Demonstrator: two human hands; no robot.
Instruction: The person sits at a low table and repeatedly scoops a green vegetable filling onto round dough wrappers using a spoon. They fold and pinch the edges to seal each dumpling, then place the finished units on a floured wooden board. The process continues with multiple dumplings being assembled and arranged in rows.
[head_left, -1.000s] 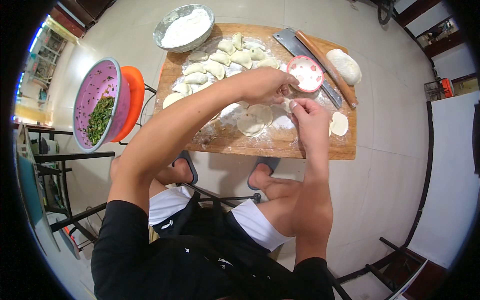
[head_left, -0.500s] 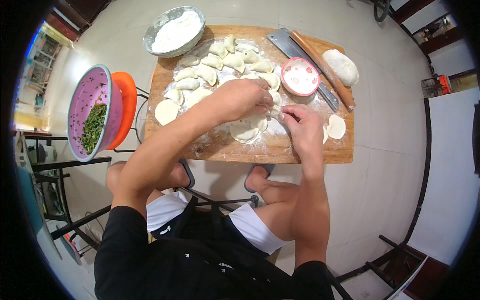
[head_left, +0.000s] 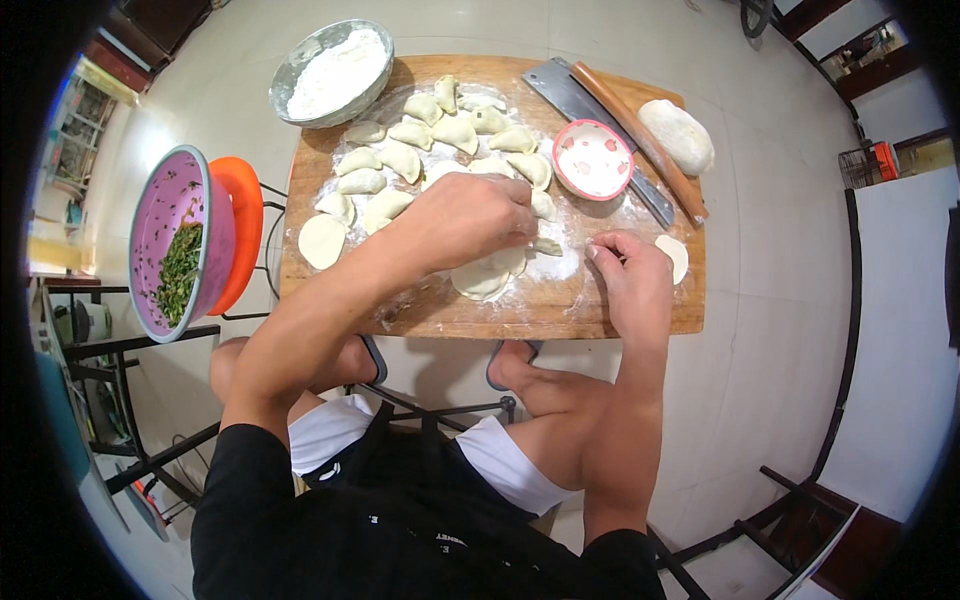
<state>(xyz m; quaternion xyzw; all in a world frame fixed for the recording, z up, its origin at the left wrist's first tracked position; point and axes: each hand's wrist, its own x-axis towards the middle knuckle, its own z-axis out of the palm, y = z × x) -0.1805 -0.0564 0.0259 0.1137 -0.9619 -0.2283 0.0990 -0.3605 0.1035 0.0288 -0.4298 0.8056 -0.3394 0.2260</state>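
My left hand [head_left: 487,217] reaches over the middle of the floured wooden board [head_left: 420,318], its fingers closed on a dumpling [head_left: 546,246]. Only one end of that dumpling shows past the fingertips. To its right, my right hand [head_left: 637,278] is apart from the dumpling, with thumb and fingers curled together and nothing visible in them. Several folded dumplings [head_left: 457,134] lie in rough rows beyond my left hand. Flat round wrappers [head_left: 482,280] overlap below it, partly hidden by the hand. Another wrapper [head_left: 673,257] rests beside my right hand, and one more [head_left: 322,241] at the board's left.
A red-rimmed bowl [head_left: 593,160] with white inside stands near a cleaver [head_left: 575,98] and rolling pin [head_left: 640,138]. Dough [head_left: 677,137] sits at the right edge. A flour bowl [head_left: 340,75] is far left. A purple basin [head_left: 150,225] of chopped green filling is on an orange stool [head_left: 240,230].
My right hand has let go of the dumpling and moved right and slightly nearer me. My left hand keeps the dumpling, a little lower. The whole view has shifted slightly.
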